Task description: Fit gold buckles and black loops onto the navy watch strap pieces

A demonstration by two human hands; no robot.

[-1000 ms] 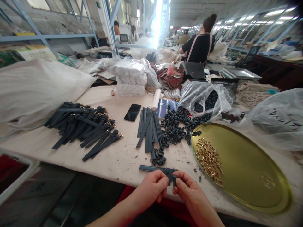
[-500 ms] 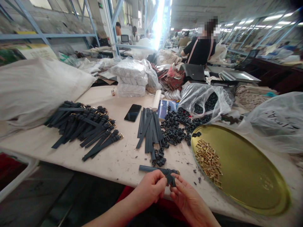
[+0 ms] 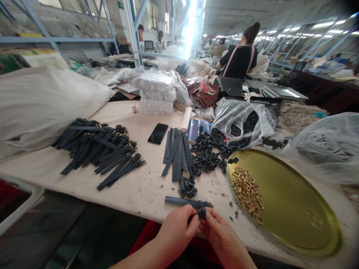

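Two hands, close together at the near edge of the table [image 3: 131,201], were observed: the left hand [image 3: 178,223] and the right hand [image 3: 218,228], thumbs and fingers clamped on one dark piece [image 3: 202,213]. The piece is partly covered by the fingers; its full form cannot be told.

Just beyond them lies one buckled strap [image 3: 181,201], lengthwise left to right, buckle end at right. At left is one heap of buckled straps [image 3: 101,145], overlapping too closely for an exact count. At centre, one bundle of flat strips [image 3: 176,155], likewise not countable; right of it, one spread of small dark loops [image 3: 207,153], very numerous.

At right stands one oval gold tray [image 3: 297,201], bearing one pile of gold buckles [image 3: 247,194] on its left part, exact number not determinable.

Farther back: one phone [image 3: 157,133], one white roll [image 3: 186,118], one blue booklet [image 3: 193,131] and one clear bag [image 3: 220,116] containing more dark loops. One person [image 3: 238,61] in black is at far right.
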